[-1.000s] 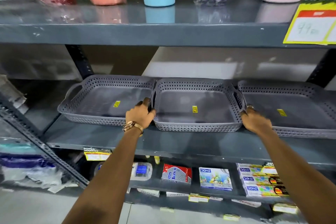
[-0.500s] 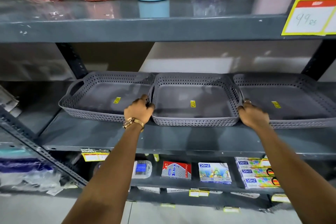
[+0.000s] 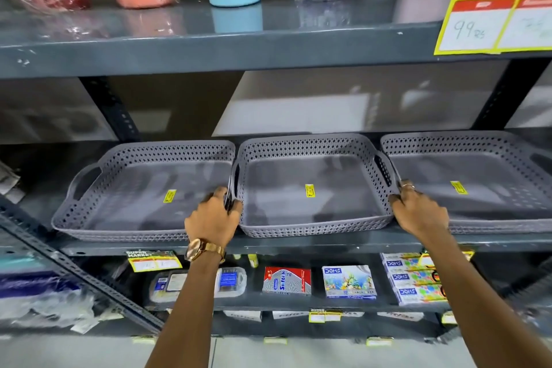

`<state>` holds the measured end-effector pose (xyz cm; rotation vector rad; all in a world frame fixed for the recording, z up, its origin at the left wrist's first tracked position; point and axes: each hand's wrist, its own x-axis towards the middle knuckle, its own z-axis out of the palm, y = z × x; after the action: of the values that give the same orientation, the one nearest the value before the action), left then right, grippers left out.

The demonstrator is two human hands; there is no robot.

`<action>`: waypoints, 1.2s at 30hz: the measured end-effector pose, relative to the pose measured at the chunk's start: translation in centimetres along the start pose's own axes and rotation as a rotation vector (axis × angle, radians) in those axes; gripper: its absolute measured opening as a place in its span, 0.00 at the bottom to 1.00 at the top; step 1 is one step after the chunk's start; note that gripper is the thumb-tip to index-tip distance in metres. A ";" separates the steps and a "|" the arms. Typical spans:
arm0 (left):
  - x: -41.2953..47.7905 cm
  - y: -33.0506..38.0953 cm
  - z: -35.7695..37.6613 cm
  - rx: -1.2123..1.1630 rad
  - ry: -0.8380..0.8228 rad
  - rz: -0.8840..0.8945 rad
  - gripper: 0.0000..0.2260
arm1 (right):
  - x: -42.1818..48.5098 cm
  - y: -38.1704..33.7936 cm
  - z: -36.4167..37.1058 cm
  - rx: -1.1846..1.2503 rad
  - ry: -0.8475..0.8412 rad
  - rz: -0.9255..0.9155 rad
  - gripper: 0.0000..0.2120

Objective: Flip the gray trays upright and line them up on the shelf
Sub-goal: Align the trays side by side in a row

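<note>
Three gray perforated trays stand upright side by side on the middle shelf [image 3: 298, 243]: a left tray [image 3: 131, 188], a middle tray [image 3: 313, 227] and a right tray [image 3: 478, 164], each with a small yellow sticker inside. My left hand [image 3: 213, 218], with a gold watch on the wrist, grips the middle tray's left handle. My right hand [image 3: 419, 210] grips its right handle at the front corner, next to the right tray. The right tray's far end runs out of the picture.
The shelf above [image 3: 239, 48] carries colored tumblers, some wrapped in plastic, and a yellow price sign [image 3: 493, 18] hangs from its right end. Below are boxed stationery packs [image 3: 348, 281] and price tags. A slanted metal brace [image 3: 74, 266] crosses the lower left.
The view has come closer to the shelf. Both hands stay on the middle tray's handles, and the three trays sit closer together in a straighter row.
</note>
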<state>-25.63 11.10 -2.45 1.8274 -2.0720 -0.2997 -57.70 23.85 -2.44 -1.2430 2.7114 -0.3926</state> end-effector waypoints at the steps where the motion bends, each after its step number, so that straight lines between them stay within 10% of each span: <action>1: -0.1 0.0 -0.1 -0.001 0.002 0.003 0.20 | -0.1 0.1 0.1 -0.006 0.004 -0.002 0.13; 36: 0.3 0.0 0.9 -0.004 0.054 -0.072 0.18 | 0.0 0.8 0.5 0.003 0.050 -0.040 0.15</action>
<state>-26.04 10.74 -3.20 1.8896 -1.9714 -0.2696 -58.16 24.24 -3.15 -1.3054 2.7304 -0.4377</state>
